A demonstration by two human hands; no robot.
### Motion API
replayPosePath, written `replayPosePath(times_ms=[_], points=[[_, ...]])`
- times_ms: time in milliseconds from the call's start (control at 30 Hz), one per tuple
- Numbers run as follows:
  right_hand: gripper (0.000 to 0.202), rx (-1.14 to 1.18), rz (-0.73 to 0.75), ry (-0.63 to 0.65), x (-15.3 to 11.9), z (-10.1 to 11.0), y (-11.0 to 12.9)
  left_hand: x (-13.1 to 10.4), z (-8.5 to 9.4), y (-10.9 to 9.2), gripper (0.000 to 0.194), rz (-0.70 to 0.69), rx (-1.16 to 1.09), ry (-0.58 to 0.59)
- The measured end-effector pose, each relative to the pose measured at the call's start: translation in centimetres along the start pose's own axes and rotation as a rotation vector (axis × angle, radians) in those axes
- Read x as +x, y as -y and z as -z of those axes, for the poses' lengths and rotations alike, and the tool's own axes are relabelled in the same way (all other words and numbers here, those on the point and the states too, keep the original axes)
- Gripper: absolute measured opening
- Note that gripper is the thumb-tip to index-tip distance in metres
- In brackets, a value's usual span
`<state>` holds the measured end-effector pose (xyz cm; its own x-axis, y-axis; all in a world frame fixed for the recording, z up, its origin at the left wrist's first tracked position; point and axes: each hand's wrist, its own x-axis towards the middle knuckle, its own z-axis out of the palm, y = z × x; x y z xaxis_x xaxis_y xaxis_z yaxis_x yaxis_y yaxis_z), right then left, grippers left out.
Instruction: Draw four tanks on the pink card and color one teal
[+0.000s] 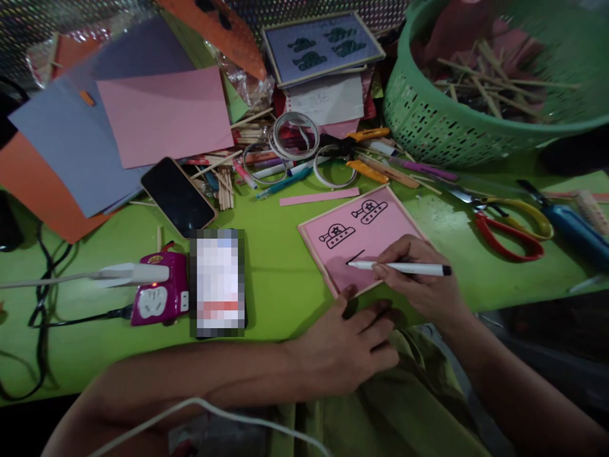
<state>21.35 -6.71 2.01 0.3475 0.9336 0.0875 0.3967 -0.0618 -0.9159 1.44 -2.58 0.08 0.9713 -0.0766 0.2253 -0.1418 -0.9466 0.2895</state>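
Observation:
A pink card [318, 270] edged with thin wooden sticks lies tilted on the green table [280, 254]. Two black tank drawings with stars are on its upper part, and short black lines show below them. My right hand [421, 279] grips a white marker [413, 268] with a black end, its tip at those lines. At the card's lower edge rests my left hand [354, 343], thumb touching the edge and the other fingers apart over my lap, holding nothing.
Phones [178, 195] [217, 282] and a magenta power socket [162, 289] lie left. Tape rolls [295, 135], pens and sticks crowd behind the card. Red-and-yellow scissors [511, 235] lie right, below a green basket [428, 120]. Paper sheets [166, 111] fill the back left.

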Motion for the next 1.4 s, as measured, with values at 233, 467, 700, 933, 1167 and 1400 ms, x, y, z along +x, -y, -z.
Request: replayPosePath(times_ms=[233, 467, 700, 933, 1167, 1400], points=[[0.015, -0.015, 0.020, -0.002, 0.0, -0.1, 0.1, 0.0, -0.1, 0.0, 0.016, -0.006, -0.004, -0.020], [0.017, -0.092, 0.036, -0.086, -0.1, -0.1, -0.3, 0.1, 0.2, 0.0, 0.018, -0.002, 0.009, 0.016], [0.016, -0.173, 0.062, -0.229, 0.0, 0.0, -0.5, 0.0, 0.1, 0.1, 0.015, -0.008, 0.002, -0.003], [0.017, -0.136, 0.008, -0.333, -0.2, -0.1, -0.7, 0.0, 0.4, 0.1, 0.014, -0.004, 0.023, 0.013], [0.017, -0.103, -0.022, -0.357, -0.1, -0.1, -0.6, 0.0, 0.2, 0.1, 0.020, -0.018, 0.061, 0.028], [0.015, 0.118, -0.021, -0.110, -1.0, 0.4, -0.7, 0.0, 0.1, 0.1, 0.017, -0.014, 0.055, 0.004]])
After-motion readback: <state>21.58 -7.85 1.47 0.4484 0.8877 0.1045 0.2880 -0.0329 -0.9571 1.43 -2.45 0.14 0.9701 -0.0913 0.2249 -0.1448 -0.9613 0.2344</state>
